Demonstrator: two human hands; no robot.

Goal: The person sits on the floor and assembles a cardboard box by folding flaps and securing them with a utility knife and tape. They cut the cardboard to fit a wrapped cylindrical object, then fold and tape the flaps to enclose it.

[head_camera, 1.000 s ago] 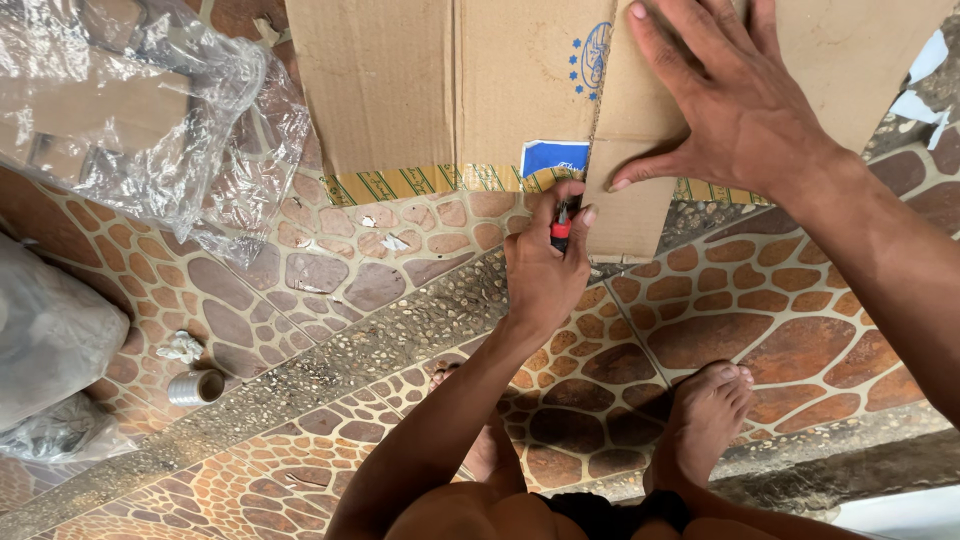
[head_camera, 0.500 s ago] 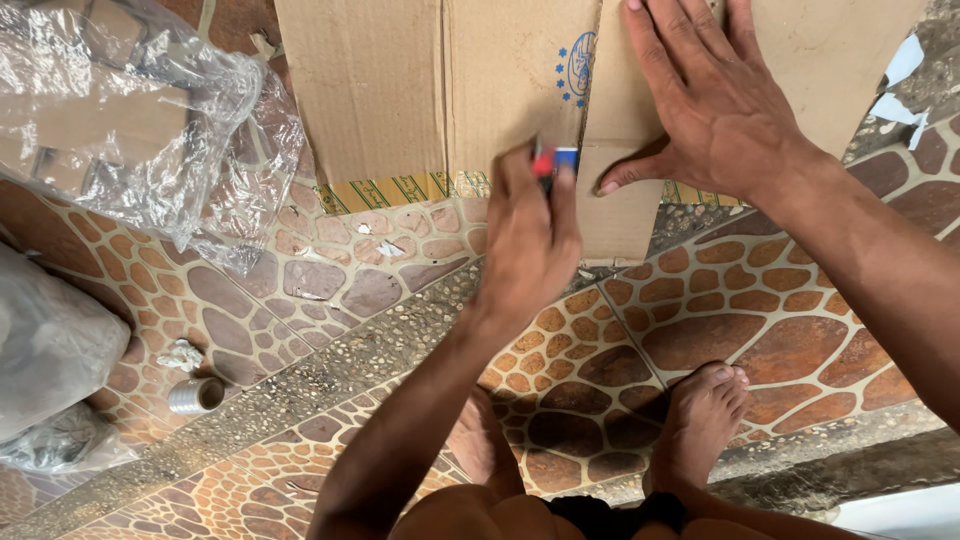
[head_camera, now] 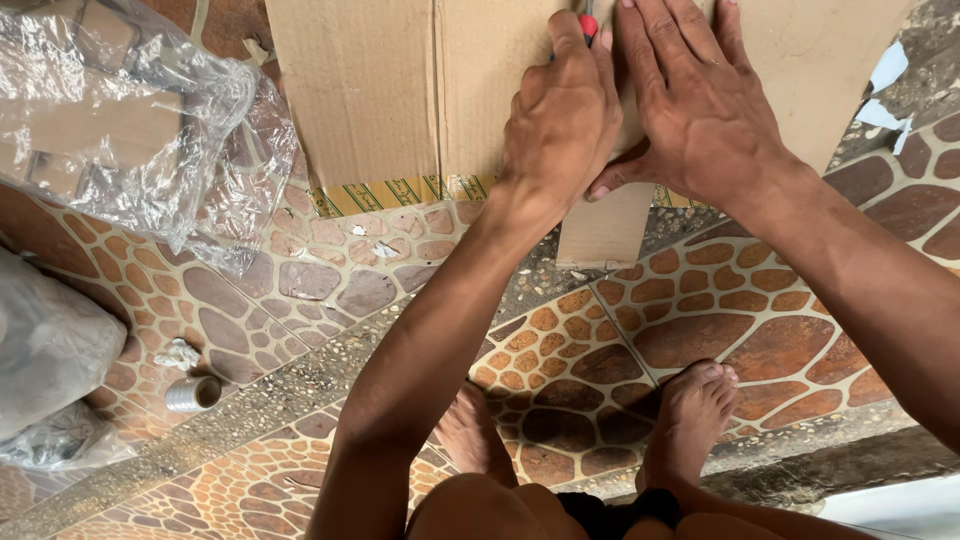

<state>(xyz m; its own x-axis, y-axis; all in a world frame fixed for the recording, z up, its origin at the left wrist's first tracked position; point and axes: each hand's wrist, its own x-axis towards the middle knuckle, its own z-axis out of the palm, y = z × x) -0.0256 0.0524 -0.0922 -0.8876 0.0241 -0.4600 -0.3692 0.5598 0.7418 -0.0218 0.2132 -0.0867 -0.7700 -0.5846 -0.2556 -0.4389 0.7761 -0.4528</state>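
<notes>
Head view: left hand grips a red-handled tool on the cardboard, right hand beside it spread flat, steadying the cardboard.

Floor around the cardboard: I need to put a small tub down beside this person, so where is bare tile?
Bare tile lies between the cardboard, the clear plastic wrap and the left forearm, and more shows right of the right foot. Crowded: the far left, with grey bags and a small tape roll, and the cardboard where the left hand and right hand press.
</notes>
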